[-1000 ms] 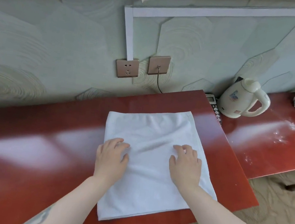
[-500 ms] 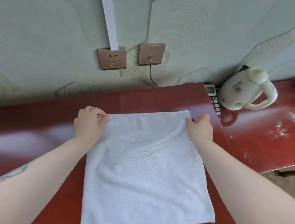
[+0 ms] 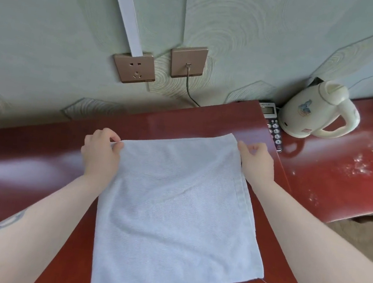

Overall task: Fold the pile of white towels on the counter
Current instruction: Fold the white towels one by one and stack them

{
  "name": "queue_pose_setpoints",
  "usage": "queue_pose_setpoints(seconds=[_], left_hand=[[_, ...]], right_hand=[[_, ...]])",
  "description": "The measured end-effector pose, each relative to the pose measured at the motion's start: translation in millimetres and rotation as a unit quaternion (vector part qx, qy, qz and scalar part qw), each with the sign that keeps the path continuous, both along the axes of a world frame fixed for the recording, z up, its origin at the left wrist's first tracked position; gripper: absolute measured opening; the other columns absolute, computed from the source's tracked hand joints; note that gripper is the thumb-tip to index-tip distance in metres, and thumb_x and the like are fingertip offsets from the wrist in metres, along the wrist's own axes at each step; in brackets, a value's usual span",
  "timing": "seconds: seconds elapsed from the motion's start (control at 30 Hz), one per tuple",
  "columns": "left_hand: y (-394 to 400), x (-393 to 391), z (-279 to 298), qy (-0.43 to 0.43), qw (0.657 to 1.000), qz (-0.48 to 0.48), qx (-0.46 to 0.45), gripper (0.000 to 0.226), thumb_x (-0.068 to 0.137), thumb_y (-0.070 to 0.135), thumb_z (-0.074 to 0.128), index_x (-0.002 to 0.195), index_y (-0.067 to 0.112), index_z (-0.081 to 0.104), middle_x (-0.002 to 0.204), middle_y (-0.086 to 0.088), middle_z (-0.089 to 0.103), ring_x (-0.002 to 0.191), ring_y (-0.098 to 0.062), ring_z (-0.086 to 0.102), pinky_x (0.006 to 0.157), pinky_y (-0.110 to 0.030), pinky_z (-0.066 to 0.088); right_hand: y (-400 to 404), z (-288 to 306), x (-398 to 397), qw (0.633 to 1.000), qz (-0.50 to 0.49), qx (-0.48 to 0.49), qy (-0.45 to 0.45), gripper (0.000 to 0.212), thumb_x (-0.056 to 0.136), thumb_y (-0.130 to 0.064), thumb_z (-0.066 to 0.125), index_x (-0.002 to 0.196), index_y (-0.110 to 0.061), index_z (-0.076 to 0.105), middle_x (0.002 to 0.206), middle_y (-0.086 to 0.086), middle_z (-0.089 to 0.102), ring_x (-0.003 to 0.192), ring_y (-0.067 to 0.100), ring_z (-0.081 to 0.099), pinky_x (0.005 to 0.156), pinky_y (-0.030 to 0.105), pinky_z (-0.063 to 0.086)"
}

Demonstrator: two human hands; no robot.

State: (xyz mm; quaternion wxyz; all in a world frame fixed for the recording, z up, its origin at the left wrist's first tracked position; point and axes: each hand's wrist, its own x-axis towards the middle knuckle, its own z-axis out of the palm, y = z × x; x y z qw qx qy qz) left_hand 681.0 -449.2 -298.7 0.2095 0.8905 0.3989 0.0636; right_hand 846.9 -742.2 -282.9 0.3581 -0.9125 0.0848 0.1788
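Left hand (image 3: 101, 153) has a pinch grip on the far left corner of the white towel (image 3: 175, 214), which lies flat mid-frame on the red worktop (image 3: 21, 166). Right hand (image 3: 255, 162) pinches the far right corner. Upper right: phone (image 3: 273, 124), screen text too small to read, and a cream kettle (image 3: 314, 111) with a blue picture, contents hidden.

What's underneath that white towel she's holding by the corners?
The white towel lies spread on the red counter, which shows all round it. Whether anything lies beneath is covered. The left hand and right hand pinch its far corners.
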Motion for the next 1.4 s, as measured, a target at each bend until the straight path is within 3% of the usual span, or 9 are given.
queue_pose_setpoints(seconds=[0.2, 0.37, 0.67, 0.8, 0.9, 1.0, 1.13, 1.3, 1.4], left_hand=[[-8, -2, -9, -0.031, 0.999, 0.021, 0.023, 0.002, 0.093, 0.011, 0.061, 0.094, 0.010, 0.060, 0.103, -0.016, 0.059, 0.104, -0.040, 0.047, 0.079, -0.045, 0.035], [-19, -2, -18, -0.052, 0.996, 0.048, 0.058, 0.005, 0.094, 0.006, 0.054, 0.098, 0.007, 0.058, 0.106, -0.019, 0.057, 0.105, -0.041, 0.047, 0.081, -0.047, 0.032], [-23, 9, -12, -0.059, 0.990, 0.096, 0.088, 0.022, 0.090, 0.006, 0.053, 0.108, 0.017, 0.059, 0.113, -0.009, 0.060, 0.111, -0.034, 0.046, 0.097, -0.043, 0.028], [-93, 50, 7, -0.189, 0.956, -0.220, 0.042, 0.033, 0.082, -0.002, 0.053, 0.107, 0.012, 0.069, 0.110, -0.007, 0.066, 0.104, -0.032, 0.056, 0.093, -0.042, 0.037], [-144, 88, 7, -0.092, 0.883, -0.459, -0.043, 0.035, 0.091, -0.001, 0.049, 0.121, 0.007, 0.066, 0.125, -0.010, 0.064, 0.116, -0.032, 0.057, 0.100, -0.045, 0.040], [-166, 108, -7, 0.052, 0.876, -0.479, 0.020, 0.046, 0.102, 0.020, 0.039, 0.147, 0.018, 0.037, 0.156, 0.000, 0.030, 0.145, -0.020, 0.022, 0.116, -0.043, 0.018], [-169, 107, -23, 0.109, 0.882, -0.458, 0.024, 0.058, 0.104, 0.042, 0.026, 0.157, 0.024, 0.010, 0.165, 0.007, 0.000, 0.150, -0.014, -0.008, 0.119, -0.046, -0.006], [-165, 105, -32, 0.109, 0.876, -0.465, 0.070, 0.064, 0.097, 0.052, 0.013, 0.157, 0.031, 0.004, 0.164, 0.012, -0.004, 0.150, -0.011, -0.011, 0.119, -0.045, -0.010], [-158, 107, -32, 0.098, 0.864, -0.486, 0.086, 0.063, 0.097, 0.054, 0.015, 0.156, 0.035, 0.001, 0.163, 0.015, -0.007, 0.150, -0.009, -0.012, 0.118, -0.043, -0.012]], right_hand=[[-32, -5, -59, 0.995, 0.044, -0.084, -0.037, 0.027, 0.090, -0.046, 0.060, 0.105, -0.026, 0.049, 0.080, -0.012, 0.063, 0.082, 0.018, 0.058, 0.071, 0.035, 0.043], [-31, -22, -85, 0.991, -0.007, -0.036, -0.129, 0.014, 0.099, -0.025, 0.052, 0.111, -0.021, 0.047, 0.077, -0.010, 0.057, 0.079, 0.022, 0.057, 0.064, 0.034, 0.034], [-37, -9, -67, 0.994, 0.011, -0.061, -0.095, 0.019, 0.096, -0.036, 0.055, 0.107, -0.024, 0.044, 0.074, -0.016, 0.055, 0.078, 0.021, 0.055, 0.068, 0.035, 0.035], [-56, 5, -80, 0.998, -0.014, -0.051, -0.043, 0.024, 0.092, -0.046, 0.056, 0.103, -0.028, 0.044, 0.075, -0.015, 0.059, 0.079, 0.017, 0.058, 0.068, 0.035, 0.039], [-73, 10, -101, 0.996, -0.008, -0.083, 0.006, 0.027, 0.091, -0.051, 0.055, 0.102, -0.026, 0.048, 0.075, -0.013, 0.061, 0.072, 0.013, 0.059, 0.063, 0.034, 0.044], [-83, 12, -121, 0.993, 0.015, -0.112, 0.021, 0.026, 0.092, -0.052, 0.053, 0.100, -0.028, 0.045, 0.073, -0.013, 0.061, 0.067, 0.011, 0.058, 0.063, 0.033, 0.048], [-88, 3, -151, 0.986, 0.055, -0.159, -0.018, 0.023, 0.096, -0.044, 0.051, 0.105, -0.030, 0.035, 0.068, -0.011, 0.058, 0.056, 0.012, 0.056, 0.048, 0.028, 0.040], [-100, -13, -176, 0.982, 0.067, -0.172, -0.044, 0.014, 0.101, -0.042, 0.038, 0.109, -0.032, 0.033, 0.053, -0.012, 0.045, 0.045, 0.015, 0.053, 0.047, 0.030, 0.042], [-111, -16, -180, 0.968, 0.089, -0.222, -0.081, 0.029, 0.096, -0.054, 0.023, 0.111, -0.032, 0.035, 0.053, -0.011, 0.048, 0.042, 0.014, 0.052, 0.044, 0.026, 0.041]])
